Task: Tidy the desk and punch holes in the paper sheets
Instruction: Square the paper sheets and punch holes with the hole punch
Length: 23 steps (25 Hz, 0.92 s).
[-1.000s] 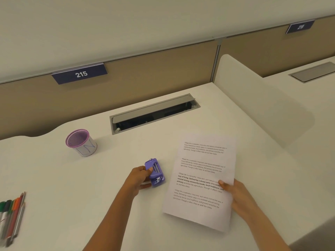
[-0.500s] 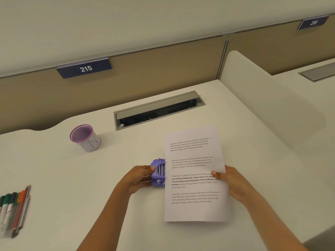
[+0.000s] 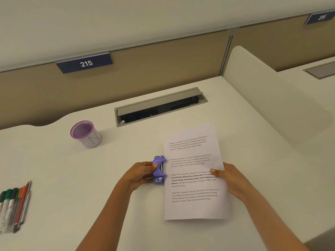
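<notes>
A small purple hole punch [image 3: 159, 169] stands on the white desk [image 3: 90, 205], and my left hand [image 3: 139, 173] grips it from the left. A printed paper sheet [image 3: 194, 201] lies to its right, its left edge set into the punch's slot. My right hand [image 3: 229, 177] pinches the sheet at its right edge, thumb on top. Whether more than one sheet is stacked there I cannot tell.
A purple-rimmed mesh pen cup [image 3: 85, 134] stands at the back left. Several markers and pencils [image 3: 14, 205] lie at the left edge. An open grey cable tray [image 3: 160, 106] is sunk into the desk behind. A white divider [image 3: 272, 98] bounds the right side.
The sheet swung from a slanted lie to square with the desk and slid left until its edge entered the punch. My left hand turned the punch to face it.
</notes>
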Available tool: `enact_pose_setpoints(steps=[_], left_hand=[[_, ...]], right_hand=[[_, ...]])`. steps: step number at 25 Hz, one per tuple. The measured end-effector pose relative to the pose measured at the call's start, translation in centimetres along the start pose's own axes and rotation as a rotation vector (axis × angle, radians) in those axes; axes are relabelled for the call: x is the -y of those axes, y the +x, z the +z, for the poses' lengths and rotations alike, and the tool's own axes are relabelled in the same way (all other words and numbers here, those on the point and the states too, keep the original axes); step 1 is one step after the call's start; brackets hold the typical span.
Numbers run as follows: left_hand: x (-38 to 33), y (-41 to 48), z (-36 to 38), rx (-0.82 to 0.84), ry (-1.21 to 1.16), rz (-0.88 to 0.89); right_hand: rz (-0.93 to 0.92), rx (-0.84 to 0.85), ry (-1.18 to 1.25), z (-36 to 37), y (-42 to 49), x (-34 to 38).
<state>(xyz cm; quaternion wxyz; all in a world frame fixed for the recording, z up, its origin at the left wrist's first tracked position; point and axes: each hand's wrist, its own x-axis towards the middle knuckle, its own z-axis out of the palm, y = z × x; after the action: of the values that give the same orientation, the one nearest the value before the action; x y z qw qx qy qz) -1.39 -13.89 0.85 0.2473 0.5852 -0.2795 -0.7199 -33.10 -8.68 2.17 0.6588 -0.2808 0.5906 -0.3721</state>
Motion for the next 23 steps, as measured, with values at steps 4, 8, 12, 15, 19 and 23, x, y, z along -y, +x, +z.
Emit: enact_pose_setpoints(steps=[4, 8, 12, 15, 19, 23], left_hand=[[-0.1, 0.0, 0.3, 0.005, -0.005, 0.007], [-0.1, -0.2, 0.3, 0.001, -0.011, 0.005], [0.0, -0.4, -0.1, -0.007, -0.022, -0.007], [0.1, -0.5, 0.4, -0.027, -0.006, 0.003], [0.4, -0.4, 1.1, -0.118, 0.085, 0.06], [0.8, 0.0, 1.4, -0.219, 0.139, 0.082]], right_hand=[[-0.006, 0.015, -0.012, 0.7, 0.2, -0.1], [-0.01, 0.015, -0.01, 0.9, 0.2, -0.3], [-0.014, 0.021, 0.004, 0.5, 0.2, -0.1], [-0.004, 0.043, 0.002, 1.0, 0.4, -0.4], [0.034, 0.062, 0.015, 1.1, 1.2, -1.0], [0.073, 0.087, 0.024, 0.8, 1.9, -1.2]])
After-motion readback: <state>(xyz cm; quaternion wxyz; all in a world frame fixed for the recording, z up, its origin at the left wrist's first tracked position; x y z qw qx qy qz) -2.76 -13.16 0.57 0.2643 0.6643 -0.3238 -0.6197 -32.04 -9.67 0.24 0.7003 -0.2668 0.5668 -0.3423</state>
